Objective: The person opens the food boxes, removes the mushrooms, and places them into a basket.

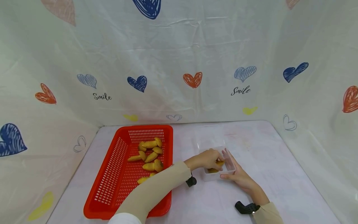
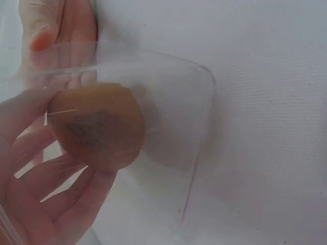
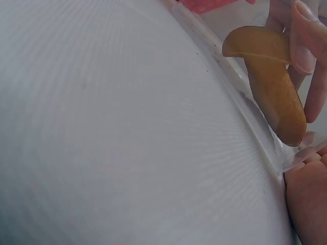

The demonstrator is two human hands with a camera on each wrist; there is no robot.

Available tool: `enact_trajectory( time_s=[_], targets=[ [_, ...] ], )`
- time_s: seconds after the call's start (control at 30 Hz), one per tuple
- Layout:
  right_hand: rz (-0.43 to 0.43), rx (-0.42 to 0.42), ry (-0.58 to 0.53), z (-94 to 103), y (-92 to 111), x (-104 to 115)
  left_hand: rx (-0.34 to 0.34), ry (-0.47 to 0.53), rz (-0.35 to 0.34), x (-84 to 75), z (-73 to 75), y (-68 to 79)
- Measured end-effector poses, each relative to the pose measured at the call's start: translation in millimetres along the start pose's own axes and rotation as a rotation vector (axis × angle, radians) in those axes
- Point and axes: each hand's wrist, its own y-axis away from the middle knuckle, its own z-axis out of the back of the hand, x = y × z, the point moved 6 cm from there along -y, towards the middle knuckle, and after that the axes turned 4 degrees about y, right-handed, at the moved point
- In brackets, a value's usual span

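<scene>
A clear plastic box [image 1: 211,176] sits on the table in front of both hands. My left hand [image 1: 208,158] reaches into it from the left, thumb and fingers gripping a yellow-brown mushroom [image 1: 213,170]. In the left wrist view the rounded mushroom cap [image 2: 97,127] shows through clear plastic, with the left fingers [image 2: 76,189] around it. Cap and stem of the mushroom [image 3: 271,76] show in the right wrist view, inside the box wall. My right hand [image 1: 240,177] holds the box at its right side, thumb at the front and fingers along the wall.
A red perforated basket [image 1: 104,177] stands on the left, partly under the left forearm, with several mushrooms [image 1: 152,166] in it. A white cloth covers the table [image 1: 279,186]. Behind hangs a white sheet [image 1: 167,56] printed with hearts.
</scene>
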Motion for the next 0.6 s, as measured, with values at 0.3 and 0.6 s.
enact_trajectory(
  time_s=[0.3, 0.6],
  targets=[
    [0.054, 0.003, 0.003, 0.6, -0.7, 0.7, 0.018, 0.193, -0.024, 3.6, 6.2, -3.0],
    [0.037, 0.002, 0.012, 1.9, 0.4, 1.2, 0.048, 0.271, 0.006, -0.8, 16.5, 0.3]
  ],
)
